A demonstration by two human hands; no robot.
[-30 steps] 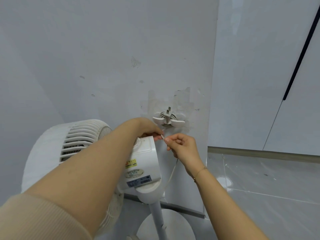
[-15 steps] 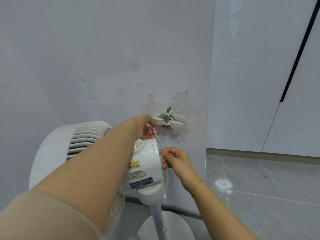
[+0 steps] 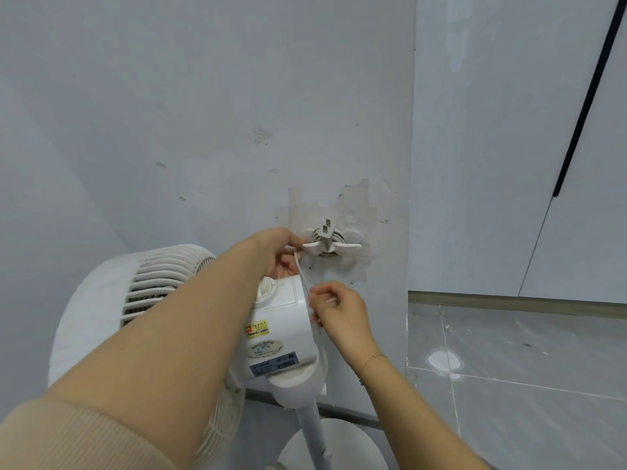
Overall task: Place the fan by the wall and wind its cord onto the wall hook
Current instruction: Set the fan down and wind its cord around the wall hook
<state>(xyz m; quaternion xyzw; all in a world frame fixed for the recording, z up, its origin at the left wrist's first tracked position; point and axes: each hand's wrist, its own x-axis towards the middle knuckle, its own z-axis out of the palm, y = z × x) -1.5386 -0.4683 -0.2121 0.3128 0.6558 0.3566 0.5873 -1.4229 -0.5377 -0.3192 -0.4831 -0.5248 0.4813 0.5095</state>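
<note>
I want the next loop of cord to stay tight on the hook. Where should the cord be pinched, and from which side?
Pinch the thin white cord on its taut stretch just below the wall hook, coming from the left as the left hand does. The right hand grips it lower, so that span is straight and clear.

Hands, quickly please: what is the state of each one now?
Left hand: closed, pinching the cord beside the wall hook.
Right hand: closed on the cord lower down.

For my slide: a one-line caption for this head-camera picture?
Both hands stretch the white fan cord beside a wall hook already wound with turns.
</note>
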